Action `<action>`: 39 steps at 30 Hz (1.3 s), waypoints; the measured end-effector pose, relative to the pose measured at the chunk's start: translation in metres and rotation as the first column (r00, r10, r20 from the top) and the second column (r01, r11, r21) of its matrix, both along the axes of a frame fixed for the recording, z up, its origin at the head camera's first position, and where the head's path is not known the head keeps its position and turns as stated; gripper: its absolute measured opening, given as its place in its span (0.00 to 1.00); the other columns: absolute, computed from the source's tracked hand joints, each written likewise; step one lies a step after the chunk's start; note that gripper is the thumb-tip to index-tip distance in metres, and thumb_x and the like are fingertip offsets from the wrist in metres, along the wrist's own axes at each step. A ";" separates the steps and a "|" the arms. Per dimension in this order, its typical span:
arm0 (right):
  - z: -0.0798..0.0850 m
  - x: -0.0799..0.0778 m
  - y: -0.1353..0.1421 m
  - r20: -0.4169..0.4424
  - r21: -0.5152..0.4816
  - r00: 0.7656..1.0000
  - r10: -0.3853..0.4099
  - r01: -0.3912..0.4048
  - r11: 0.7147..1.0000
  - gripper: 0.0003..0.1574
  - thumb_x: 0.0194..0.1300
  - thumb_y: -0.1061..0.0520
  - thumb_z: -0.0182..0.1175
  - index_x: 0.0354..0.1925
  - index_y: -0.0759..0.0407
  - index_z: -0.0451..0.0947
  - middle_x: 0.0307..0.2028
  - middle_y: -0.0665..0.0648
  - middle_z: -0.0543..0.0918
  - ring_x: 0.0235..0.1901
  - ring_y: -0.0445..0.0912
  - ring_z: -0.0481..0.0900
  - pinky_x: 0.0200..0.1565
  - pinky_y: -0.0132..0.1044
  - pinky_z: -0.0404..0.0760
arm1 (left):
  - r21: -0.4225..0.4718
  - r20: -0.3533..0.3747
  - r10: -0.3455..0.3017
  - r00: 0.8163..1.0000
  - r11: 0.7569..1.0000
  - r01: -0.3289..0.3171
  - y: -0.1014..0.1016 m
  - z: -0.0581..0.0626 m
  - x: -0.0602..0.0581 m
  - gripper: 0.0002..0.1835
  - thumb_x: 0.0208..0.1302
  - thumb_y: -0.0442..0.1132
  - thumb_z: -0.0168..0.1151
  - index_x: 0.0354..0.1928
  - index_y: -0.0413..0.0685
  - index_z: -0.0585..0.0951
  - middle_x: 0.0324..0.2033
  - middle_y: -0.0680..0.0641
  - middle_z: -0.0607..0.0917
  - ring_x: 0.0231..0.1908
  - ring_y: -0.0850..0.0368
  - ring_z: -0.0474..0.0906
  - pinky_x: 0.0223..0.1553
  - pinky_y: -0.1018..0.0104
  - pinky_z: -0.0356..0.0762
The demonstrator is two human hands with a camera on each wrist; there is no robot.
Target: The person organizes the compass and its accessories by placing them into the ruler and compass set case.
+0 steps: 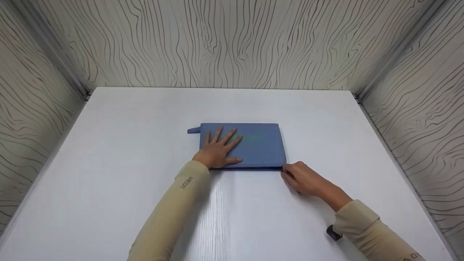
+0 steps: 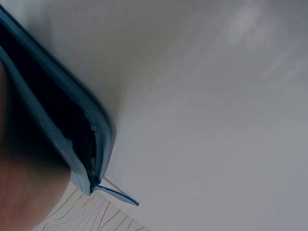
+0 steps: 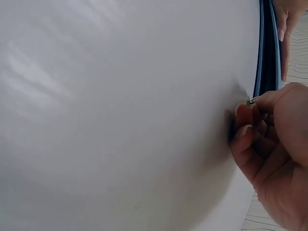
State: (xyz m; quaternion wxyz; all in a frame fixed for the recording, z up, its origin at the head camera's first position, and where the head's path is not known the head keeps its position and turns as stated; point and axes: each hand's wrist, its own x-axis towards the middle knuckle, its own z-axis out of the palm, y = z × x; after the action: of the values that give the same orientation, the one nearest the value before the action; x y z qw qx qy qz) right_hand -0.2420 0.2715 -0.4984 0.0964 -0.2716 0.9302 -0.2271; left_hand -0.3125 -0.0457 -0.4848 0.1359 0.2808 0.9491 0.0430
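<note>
A blue zip pouch lies flat on the white table, with faint green lettering on its top and a short strap at its far left corner. My left hand rests on the pouch's left half, fingers spread. At the near right corner, my right hand has its thumb and finger pinched on the small metal zipper pull, seen in the right wrist view. Along the near edge the pouch's mouth gapes, dark inside; the left wrist view shows both zipper edges apart. The contents cannot be seen.
The white table stretches around the pouch on all sides. Walls with a wood-grain line pattern stand behind it and at both sides. A small black object shows at the right sleeve's cuff.
</note>
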 end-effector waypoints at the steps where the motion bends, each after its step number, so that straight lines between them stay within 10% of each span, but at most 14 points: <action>1: 0.000 0.001 -0.002 -0.018 0.010 1.000 0.005 -0.005 1.000 0.15 0.75 0.63 0.56 0.28 0.56 0.76 0.16 0.44 0.72 0.15 0.35 0.69 0.22 0.31 0.71 | -0.001 0.000 0.000 1.000 1.000 0.000 0.000 0.000 0.000 0.44 0.72 0.75 0.40 0.83 0.69 0.43 0.82 0.54 0.35 0.80 0.41 0.27 0.75 0.33 0.30; 39: -0.002 0.000 -0.105 -0.081 0.018 0.993 0.090 -0.089 0.996 0.14 0.77 0.59 0.55 0.31 0.57 0.80 0.23 0.50 0.81 0.25 0.41 0.79 0.29 0.38 0.77 | -0.034 -0.030 -0.002 1.000 0.999 0.001 0.001 0.008 0.005 0.44 0.72 0.74 0.40 0.83 0.69 0.44 0.82 0.54 0.38 0.80 0.40 0.30 0.75 0.34 0.35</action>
State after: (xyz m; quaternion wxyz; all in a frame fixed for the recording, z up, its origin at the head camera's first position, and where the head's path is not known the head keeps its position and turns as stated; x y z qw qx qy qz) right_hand -0.2423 0.1669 -0.5003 0.0706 -0.3214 0.9219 -0.2044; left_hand -0.3077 -0.0447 -0.4773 0.1265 0.2799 0.9514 0.0226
